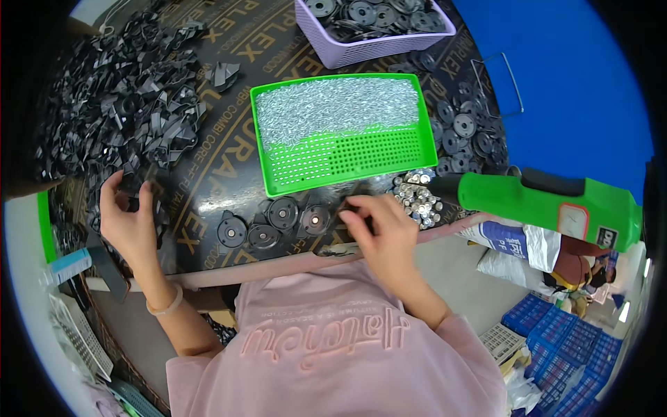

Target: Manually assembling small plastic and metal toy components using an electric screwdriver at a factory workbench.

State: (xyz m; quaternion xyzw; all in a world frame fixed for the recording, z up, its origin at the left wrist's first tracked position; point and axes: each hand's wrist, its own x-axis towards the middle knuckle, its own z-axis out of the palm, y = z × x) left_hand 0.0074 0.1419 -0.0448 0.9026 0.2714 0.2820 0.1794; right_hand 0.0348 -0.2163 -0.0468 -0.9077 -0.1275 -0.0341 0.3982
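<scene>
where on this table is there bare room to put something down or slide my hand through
Bare dark tabletop lies between the heap of black parts and the green tray, running down to the black discs. The tray's perforated lower half is free too. It is crowded right of the tray with discs, and near the right hand with silver pieces.

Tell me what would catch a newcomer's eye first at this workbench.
Probably the bright green perforated tray at the table's centre, its far half heaped with small silvery pins. Next, the green power tool lying at the right edge. Near the front edge, the right hand fingers a black disc beside a row of black discs, while the left hand reaches into the black parts pile.
</scene>
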